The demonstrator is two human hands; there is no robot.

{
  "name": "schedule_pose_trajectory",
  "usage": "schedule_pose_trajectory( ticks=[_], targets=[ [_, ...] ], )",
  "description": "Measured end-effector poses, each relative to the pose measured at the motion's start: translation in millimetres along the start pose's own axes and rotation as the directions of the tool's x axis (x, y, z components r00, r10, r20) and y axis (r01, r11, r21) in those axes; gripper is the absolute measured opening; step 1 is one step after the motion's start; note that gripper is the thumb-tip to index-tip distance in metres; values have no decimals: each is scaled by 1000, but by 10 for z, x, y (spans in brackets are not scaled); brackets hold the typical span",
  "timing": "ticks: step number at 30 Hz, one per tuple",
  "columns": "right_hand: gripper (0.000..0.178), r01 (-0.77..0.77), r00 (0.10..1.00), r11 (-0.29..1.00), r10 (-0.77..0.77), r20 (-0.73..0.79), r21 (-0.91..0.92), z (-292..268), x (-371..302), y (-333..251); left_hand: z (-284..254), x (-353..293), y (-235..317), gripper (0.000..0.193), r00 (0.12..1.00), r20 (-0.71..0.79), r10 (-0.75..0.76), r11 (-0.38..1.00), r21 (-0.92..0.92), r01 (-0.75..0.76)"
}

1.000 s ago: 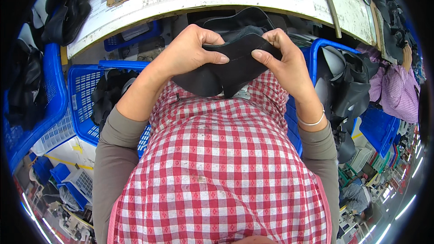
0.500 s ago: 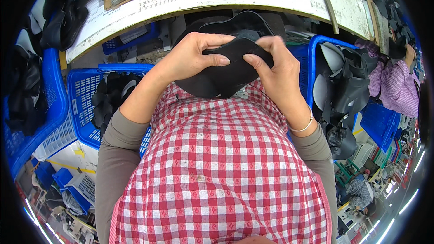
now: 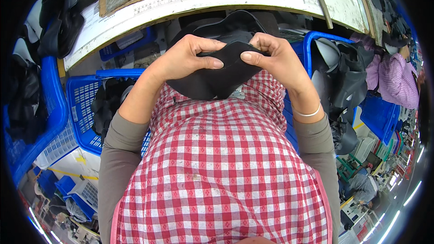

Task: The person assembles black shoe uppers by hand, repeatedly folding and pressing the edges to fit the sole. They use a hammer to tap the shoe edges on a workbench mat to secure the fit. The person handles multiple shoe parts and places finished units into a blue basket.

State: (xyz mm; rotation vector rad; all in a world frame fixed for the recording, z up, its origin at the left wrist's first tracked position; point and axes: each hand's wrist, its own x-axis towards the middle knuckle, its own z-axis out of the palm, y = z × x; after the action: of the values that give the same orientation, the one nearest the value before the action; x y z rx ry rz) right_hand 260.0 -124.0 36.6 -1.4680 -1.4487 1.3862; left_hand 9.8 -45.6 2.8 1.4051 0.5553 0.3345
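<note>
Thing held: a soft black piece (image 3: 217, 77), curved like a cup, was up in front of the person's chest, just under the edge of the surface (image 3: 190, 4).
Left hand: the left hand (image 3: 183, 58) gripped the left side of the black piece. Its fingers (image 3: 205, 45) were curled over the top and the thumb pressed flat on the front, so they were closed tight on it.
Right hand: the right hand (image 3: 278, 58) gripped the right side of the black piece. Its fingers were bent over the top edge and the thumb lay on the front, also closed on it. The two thumbs pointed at each other, close but not touching.
Wrist: a thin white band (image 3: 307, 113) sat on the right wrist.
Clothes: a red and white checked apron (image 3: 217, 167) was right below the black piece.
Left of the black piece: a blue basket (image 3: 83, 104) held dark pieces.
Right of the black piece: another blue bin (image 3: 316, 40) held grey and black pieces (image 3: 343, 77).
</note>
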Motion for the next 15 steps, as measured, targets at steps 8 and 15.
schedule_pose_trajectory(
  ticks=[8, 15],
  targets=[
    [18, -47, 996, 981, 32, -84, -188, 18, -3, -11, 363, -35, 253, 27, 928, -316, 197, 927, 368, -72],
    [22, -118, 993, 993, 118, -19, -17, -107, 42, -91, 395, 0, 106, 27, 941, -314, 127, 988, 119, -94]
  ],
)
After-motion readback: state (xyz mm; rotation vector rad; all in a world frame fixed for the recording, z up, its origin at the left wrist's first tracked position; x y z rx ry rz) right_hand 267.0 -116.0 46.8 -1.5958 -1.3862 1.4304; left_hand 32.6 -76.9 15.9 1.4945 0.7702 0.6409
